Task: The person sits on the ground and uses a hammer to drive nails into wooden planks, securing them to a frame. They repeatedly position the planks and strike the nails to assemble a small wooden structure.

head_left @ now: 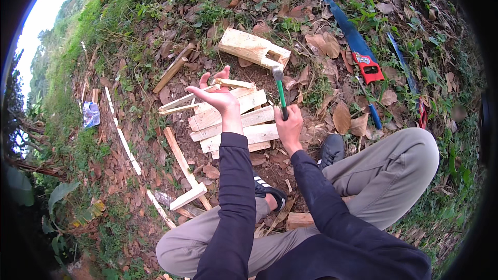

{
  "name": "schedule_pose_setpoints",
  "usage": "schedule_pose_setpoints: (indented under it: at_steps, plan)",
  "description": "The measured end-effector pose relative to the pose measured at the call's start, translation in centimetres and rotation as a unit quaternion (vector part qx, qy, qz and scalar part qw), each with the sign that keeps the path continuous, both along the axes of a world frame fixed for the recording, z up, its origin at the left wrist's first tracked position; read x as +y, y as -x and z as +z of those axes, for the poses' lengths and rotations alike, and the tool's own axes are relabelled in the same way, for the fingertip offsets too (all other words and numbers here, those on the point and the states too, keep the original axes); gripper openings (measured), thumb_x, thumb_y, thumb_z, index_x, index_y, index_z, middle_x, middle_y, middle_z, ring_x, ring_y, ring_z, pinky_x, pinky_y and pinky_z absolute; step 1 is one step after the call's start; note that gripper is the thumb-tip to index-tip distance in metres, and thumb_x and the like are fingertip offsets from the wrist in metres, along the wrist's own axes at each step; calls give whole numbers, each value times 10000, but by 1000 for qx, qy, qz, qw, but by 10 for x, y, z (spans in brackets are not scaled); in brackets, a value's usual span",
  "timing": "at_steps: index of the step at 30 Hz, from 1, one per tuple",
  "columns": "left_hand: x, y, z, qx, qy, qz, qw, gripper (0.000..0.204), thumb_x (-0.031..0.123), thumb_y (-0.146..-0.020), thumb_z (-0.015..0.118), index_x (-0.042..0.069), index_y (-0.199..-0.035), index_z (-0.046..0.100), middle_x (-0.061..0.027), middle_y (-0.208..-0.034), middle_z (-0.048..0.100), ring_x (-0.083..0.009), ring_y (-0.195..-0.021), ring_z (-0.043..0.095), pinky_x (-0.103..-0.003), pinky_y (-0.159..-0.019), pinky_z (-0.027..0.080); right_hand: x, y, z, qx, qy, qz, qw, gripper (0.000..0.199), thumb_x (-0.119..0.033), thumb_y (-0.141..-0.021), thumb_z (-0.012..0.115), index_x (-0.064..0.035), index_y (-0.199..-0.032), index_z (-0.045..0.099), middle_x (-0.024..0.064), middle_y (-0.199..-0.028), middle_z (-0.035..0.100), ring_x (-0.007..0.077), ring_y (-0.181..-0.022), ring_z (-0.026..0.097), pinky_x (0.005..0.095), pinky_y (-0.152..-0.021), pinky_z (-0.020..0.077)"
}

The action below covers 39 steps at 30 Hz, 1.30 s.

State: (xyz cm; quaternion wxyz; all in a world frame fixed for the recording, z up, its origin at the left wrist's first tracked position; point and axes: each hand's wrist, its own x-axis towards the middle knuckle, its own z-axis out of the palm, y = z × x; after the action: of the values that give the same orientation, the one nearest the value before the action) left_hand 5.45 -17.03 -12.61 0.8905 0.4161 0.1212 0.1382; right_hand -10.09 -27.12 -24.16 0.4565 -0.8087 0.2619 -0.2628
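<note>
right hand: fingers are wrapped tight around the lower end of the hammer handle; fist is closed, knuckles seen from behind.
hammer: green handle, held almost upright; metal head is at the top, raised above the planks, just below the notched block. Handle rises out of the top of the fist, so the head is well clear of the fingers.
left hand: held palm up over the planks, fingers spread and slightly curled; nothing is seen gripped. Whether a nail is pinched cannot be told.
planks: pale boards laid side by side on the ground, under and between both hands.
thin strips: laid across the far-left edge of the planks, just beyond the left fingertips.
notched block: chunky pale wood, lying beyond the hammer head, apart from it.
saw: blue blade, red handle, on leaves to the right, well apart from both hands.
ground: dry leaves and grass, offcuts scattered at left.
posture: seated, legs folded, dark shoes near the planks.
</note>
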Motion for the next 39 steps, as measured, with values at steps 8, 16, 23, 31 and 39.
schedule_pose_setpoints:
  at_steps: [8, 16, 23, 31, 39]
  plan:
    - [48, 26, 64, -12, 57, 168, 984, 263, 325, -971, 420, 164, -767, 382, -2, -511, 431, -138, -462, 384, -332, -539, 366, -58, -223, 20, -8, 151, 172, 973, 659, -322, -640, 910, 82, -1095, 657, 228, -1437, 460, 383, -1360, 422, 480, -1148, 338]
    - [120, 79, 106, -105, 116, 89, 984, 334, 261, -964, 424, 148, -657, 491, 7, -533, 480, -141, -448, 436, -355, -567, 415, -52, -251, -1, 79, 305, 319, 894, 668, -362, -545, 911, -30, -1083, 696, 183, -1250, 557, 346, -1147, 529, 472, -966, 415]
    - [167, 128, 168, -181, 129, 61, 973, 315, 217, -955, 475, 142, -650, 462, 33, -561, 469, -123, -502, 457, -340, -614, 394, -21, -173, 17, 70, 259, 441, 856, 657, -338, -567, 880, -32, -1120, 701, 233, -1345, 540, 396, -1322, 454, 614, -1153, 262]
    - [179, 146, 230, -201, 94, 47, 974, 253, 238, -952, 523, 132, -724, 487, 28, -622, 477, -119, -542, 460, -341, -605, 387, 9, -103, 7, 57, 207, 487, 847, 629, -339, -589, 893, 16, -1072, 702, 241, -1326, 542, 389, -1280, 477, 565, -1132, 321]
    - [204, 160, 232, -219, 101, 106, 965, 265, 270, -944, 508, 131, -719, 502, 18, -643, 471, -126, -560, 444, -343, -610, 393, -76, -88, 63, 153, 297, 363, 870, 549, -338, -606, 875, -5, -1019, 733, 187, -1179, 578, 346, -1109, 540, 458, -974, 424]
